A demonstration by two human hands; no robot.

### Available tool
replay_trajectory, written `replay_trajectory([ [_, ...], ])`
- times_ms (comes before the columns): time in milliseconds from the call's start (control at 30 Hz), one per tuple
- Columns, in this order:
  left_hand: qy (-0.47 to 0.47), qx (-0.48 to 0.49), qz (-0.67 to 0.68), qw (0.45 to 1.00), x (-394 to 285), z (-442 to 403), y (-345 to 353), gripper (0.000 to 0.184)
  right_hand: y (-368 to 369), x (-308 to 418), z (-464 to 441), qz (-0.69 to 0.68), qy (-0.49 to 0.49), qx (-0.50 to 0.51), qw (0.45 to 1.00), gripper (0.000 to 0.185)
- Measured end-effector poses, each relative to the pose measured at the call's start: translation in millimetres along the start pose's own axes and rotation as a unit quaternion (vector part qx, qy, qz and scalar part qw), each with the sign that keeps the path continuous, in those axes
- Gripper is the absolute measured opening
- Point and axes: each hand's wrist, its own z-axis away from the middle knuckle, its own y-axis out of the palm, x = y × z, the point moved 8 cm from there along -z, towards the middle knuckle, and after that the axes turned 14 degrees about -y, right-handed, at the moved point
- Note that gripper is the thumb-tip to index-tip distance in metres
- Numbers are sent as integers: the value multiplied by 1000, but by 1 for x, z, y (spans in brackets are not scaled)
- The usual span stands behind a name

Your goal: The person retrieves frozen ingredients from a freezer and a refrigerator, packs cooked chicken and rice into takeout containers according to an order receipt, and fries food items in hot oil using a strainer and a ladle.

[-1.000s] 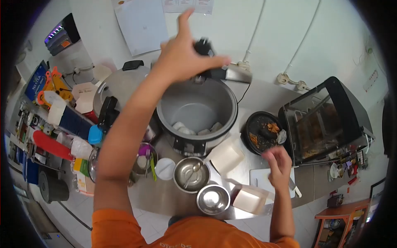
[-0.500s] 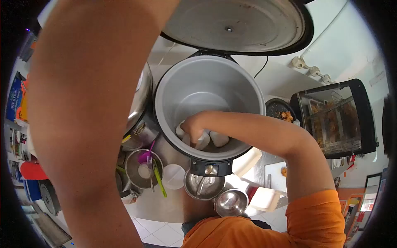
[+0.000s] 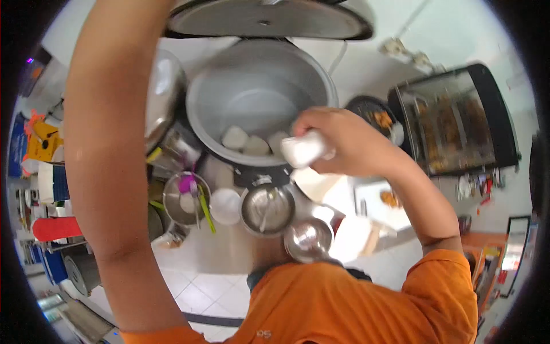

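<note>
My right hand [image 3: 344, 137] is above the front right rim of a large grey-lined cooker pot [image 3: 260, 66], fingers closed round a white rounded bundle [image 3: 301, 150]. The bundle is blurred, so what it is made of cannot be told. Low in the pot, by its front wall, sit similar pale bundles [image 3: 235, 138]. The rest of the pot's inside shows bare grey lining. Behind it the cooker's lid [image 3: 229, 22] stands raised. My left arm [image 3: 112, 143] reaches up along the left side, and its hand is beyond the top edge of the view.
Metal bowls [image 3: 308, 238] stand in front of the cooker, one holding a purple utensil [image 3: 187, 183] and a fork. A large steel pot [image 3: 163, 92] is to the left. At right are a dark pan [image 3: 366, 106] with food and a glass-fronted display case [image 3: 447, 123].
My right hand has come up out of the pot and moved right with a white bundle in it. The view has tilted, so the pot and lid appear higher.
</note>
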Motion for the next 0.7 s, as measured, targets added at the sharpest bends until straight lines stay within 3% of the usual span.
replay_trajectory([
  [67, -26, 29, 37, 999, 15, 35, 17, 106, 9, 13, 94, -138, 173, 2, 975, 44],
  [133, -62, 56, 79, 993, 34, 72, 39, 105, 53, 18, 181, -250, 260, -53, 931, 51],
  [200, -95, 63, 136, 984, 55, 112, 60, 101, 124, 0, 272, -237, 418, -51, 876, 53],
  [267, -80, 33, 135, 987, 69, 144, 75, 99, 222, -34, 368, -348, 515, -247, 743, 44],
  [333, -73, 14, 149, 986, 77, 166, 90, 96, 290, -68, 428, -339, 548, -251, 723, 65],
  [433, -95, 1, 142, 985, 95, 197, 103, 91, 332, -98, 458, -272, 578, -313, 703, 55],
  [533, -112, 4, 120, 986, 106, 221, 114, 85, 328, -118, 441, -187, 503, -202, 819, 62],
  [600, -145, -8, 165, 975, 108, 240, 118, 84, 346, -135, 441, -244, 504, -248, 790, 50],
  [633, -133, -70, 131, 980, 103, 255, 117, 81, 357, -141, 441, -275, 502, -269, 775, 45],
  [700, -117, -129, 91, 981, 76, 293, 125, 76, 352, -132, 435, -187, 512, -229, 807, 40],
])
